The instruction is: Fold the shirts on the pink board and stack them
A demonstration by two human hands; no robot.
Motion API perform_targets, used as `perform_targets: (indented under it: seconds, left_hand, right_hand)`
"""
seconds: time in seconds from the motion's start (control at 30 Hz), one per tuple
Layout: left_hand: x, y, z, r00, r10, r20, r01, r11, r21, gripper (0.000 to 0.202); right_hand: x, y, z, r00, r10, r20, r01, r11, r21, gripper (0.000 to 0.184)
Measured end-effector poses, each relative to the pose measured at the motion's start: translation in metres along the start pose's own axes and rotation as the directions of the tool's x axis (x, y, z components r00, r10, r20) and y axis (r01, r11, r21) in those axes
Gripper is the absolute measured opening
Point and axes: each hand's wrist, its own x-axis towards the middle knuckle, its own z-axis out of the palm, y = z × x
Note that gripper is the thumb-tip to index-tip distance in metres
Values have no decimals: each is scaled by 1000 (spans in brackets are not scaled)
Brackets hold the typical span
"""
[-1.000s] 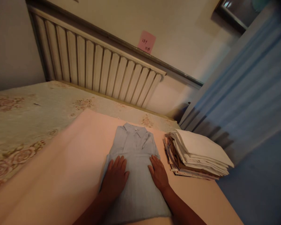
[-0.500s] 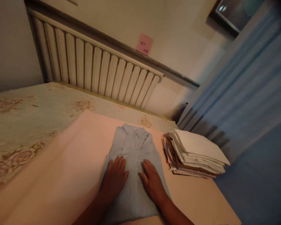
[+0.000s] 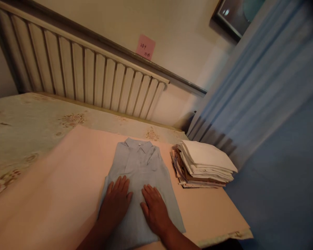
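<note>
A light blue collared shirt [image 3: 138, 163] lies flat with its sides folded in, collar pointing away from me. My left hand [image 3: 116, 201] rests palm down on its left half, fingers stretched out. On the right half lies my right hand [image 3: 155, 208], also flat, with its fingers extended and close together. Neither hand grips the fabric. Beneath the shirt spreads a plain pink cloth [image 3: 67, 173].
A stack of folded clothes [image 3: 206, 159], white on top and brown below, stands right of the shirt. Floral bedding or tablecloth [image 3: 36, 128] shows around the pink cloth. Behind are a radiator [image 3: 91, 76] and a pink note [image 3: 145, 47]; a blue curtain [image 3: 250, 90] hangs at right.
The view has turned slightly right, so everything sits further left. My right hand has moved inward on the shirt, closer to its middle; my left hand stays flat on it.
</note>
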Motion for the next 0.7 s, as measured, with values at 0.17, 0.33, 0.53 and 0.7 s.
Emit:
perform_targets:
  seconds: [0.17,0.33,0.53,0.7]
  left_hand:
    - [0,-2,3,1000,11,-25,-11,1000,4,51]
    - [-2,-4,3,1000,24,-19,-23,1000,21,50]
    - [-9,1,-5,1000,2,-5,-2,992,125,50]
    - [-26,11,-13,999,-42,-7,43,984,172,52]
  right_hand:
    - [0,-5,-4,999,31,-37,-29,999,33,45]
    - [1,-5,-8,998,38,-50,-36,998,54,45]
    - [0,-1,-1,995,64,-80,-56,993,100,45]
    - [-2,3,5,992,56,-117,-40,990,133,45]
